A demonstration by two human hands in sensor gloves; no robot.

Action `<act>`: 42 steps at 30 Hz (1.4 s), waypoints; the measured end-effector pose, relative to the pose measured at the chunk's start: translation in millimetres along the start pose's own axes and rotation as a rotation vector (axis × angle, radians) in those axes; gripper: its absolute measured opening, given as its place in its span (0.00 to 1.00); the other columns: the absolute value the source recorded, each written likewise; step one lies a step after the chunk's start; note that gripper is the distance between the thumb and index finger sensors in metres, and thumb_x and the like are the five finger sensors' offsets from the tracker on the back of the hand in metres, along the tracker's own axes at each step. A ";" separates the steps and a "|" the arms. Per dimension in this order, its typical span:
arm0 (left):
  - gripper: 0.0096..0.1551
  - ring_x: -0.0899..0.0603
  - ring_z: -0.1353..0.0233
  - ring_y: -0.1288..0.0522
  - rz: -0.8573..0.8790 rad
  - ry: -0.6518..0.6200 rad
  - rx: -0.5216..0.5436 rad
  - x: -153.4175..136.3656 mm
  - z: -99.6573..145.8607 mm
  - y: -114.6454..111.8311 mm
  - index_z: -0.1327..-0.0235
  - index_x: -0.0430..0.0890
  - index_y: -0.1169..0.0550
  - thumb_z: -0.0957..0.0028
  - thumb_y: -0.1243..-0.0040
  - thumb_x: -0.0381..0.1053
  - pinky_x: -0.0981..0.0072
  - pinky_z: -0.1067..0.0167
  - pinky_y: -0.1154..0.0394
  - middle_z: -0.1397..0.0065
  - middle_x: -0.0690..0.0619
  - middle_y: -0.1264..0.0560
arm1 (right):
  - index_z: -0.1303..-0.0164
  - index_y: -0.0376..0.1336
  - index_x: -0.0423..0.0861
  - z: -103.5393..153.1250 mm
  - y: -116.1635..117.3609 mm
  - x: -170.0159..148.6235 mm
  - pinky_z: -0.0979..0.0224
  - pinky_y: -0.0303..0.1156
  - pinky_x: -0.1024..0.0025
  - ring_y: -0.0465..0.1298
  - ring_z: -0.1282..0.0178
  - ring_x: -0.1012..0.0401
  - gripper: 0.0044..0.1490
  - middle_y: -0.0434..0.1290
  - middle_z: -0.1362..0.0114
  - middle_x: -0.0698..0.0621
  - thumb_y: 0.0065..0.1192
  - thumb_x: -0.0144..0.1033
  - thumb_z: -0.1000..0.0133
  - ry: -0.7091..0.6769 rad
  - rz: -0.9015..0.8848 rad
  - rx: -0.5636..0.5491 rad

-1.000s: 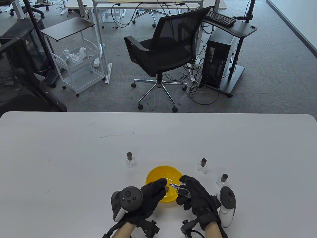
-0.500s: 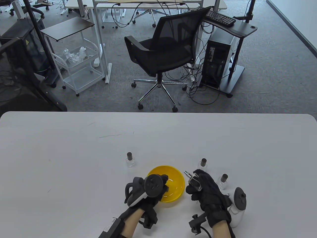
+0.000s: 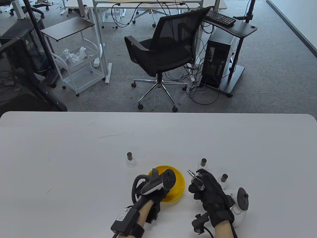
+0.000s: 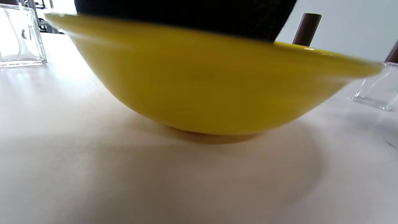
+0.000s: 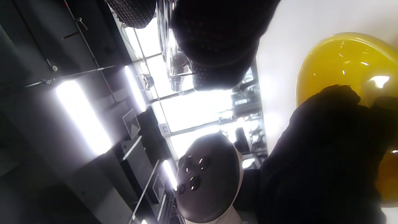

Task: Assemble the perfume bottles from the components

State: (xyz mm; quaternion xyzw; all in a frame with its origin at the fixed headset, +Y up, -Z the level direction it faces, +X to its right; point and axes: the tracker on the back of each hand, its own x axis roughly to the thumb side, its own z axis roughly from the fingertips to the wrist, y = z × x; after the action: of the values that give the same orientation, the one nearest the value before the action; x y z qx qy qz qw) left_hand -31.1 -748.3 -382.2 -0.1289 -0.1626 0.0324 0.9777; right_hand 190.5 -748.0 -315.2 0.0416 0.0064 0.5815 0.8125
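My right hand (image 3: 201, 184) grips a clear glass bottle (image 3: 196, 180) with a bare silver spray nozzle, tilted up and to the left, just right of the yellow bowl (image 3: 180, 179). In the right wrist view my fingers (image 5: 217, 37) wrap around the bottle's glass (image 5: 172, 46). My left hand (image 3: 161, 194) reaches down into the bowl with its tracker on edge. Its fingertips are hidden, so I cannot tell if they hold anything. The left wrist view shows the bowl's outer wall (image 4: 211, 87) from the side, with my glove (image 4: 186, 12) over its rim.
Three capped glass bottles stand on the white table (image 3: 74, 173): one left of the bowl (image 3: 130, 160), one behind my right hand (image 3: 203, 164), one to its right (image 3: 223, 179). The table's far edge lies well beyond them.
My right hand has carried the bottle from over the bowl to its right and tipped it nozzle-up. My left hand has rolled over and dipped into the bowl.
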 end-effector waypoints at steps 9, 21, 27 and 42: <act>0.32 0.40 0.33 0.23 -0.076 0.002 0.007 6.5 -3.7 -5.9 0.29 0.56 0.24 0.49 0.30 0.49 0.50 0.35 0.26 0.30 0.50 0.23 | 0.20 0.49 0.32 1.0 1.0 1.2 0.52 0.80 0.76 0.79 0.48 0.50 0.33 0.68 0.32 0.36 0.45 0.40 0.26 0.008 0.003 -0.005; 0.28 0.40 0.37 0.20 0.179 -0.081 0.161 -12.5 24.5 19.0 0.34 0.61 0.24 0.49 0.31 0.50 0.53 0.41 0.21 0.31 0.47 0.23 | 0.20 0.49 0.32 0.8 3.3 -0.1 0.52 0.80 0.75 0.79 0.48 0.49 0.33 0.68 0.32 0.36 0.46 0.40 0.27 0.017 0.037 0.000; 0.28 0.40 0.38 0.20 0.454 -0.131 0.273 -31.8 53.1 23.8 0.34 0.57 0.28 0.48 0.32 0.50 0.55 0.43 0.21 0.31 0.47 0.24 | 0.20 0.49 0.32 -0.2 10.5 -4.5 0.52 0.80 0.75 0.79 0.48 0.49 0.33 0.68 0.32 0.36 0.46 0.39 0.27 0.038 0.085 0.025; 0.29 0.38 0.37 0.21 1.213 -0.095 0.252 -90.7 76.9 -13.8 0.27 0.50 0.27 0.43 0.37 0.50 0.53 0.41 0.22 0.30 0.43 0.28 | 0.20 0.50 0.32 -0.7 38.9 -24.7 0.51 0.80 0.70 0.79 0.46 0.46 0.33 0.68 0.31 0.35 0.48 0.38 0.28 0.125 0.185 0.145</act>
State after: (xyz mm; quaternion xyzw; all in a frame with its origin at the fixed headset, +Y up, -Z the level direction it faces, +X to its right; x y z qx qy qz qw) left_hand -141.5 -752.7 -336.4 -0.0805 -0.0987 0.6068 0.7846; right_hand 145.7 -758.9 -313.9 0.0644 0.0949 0.6536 0.7481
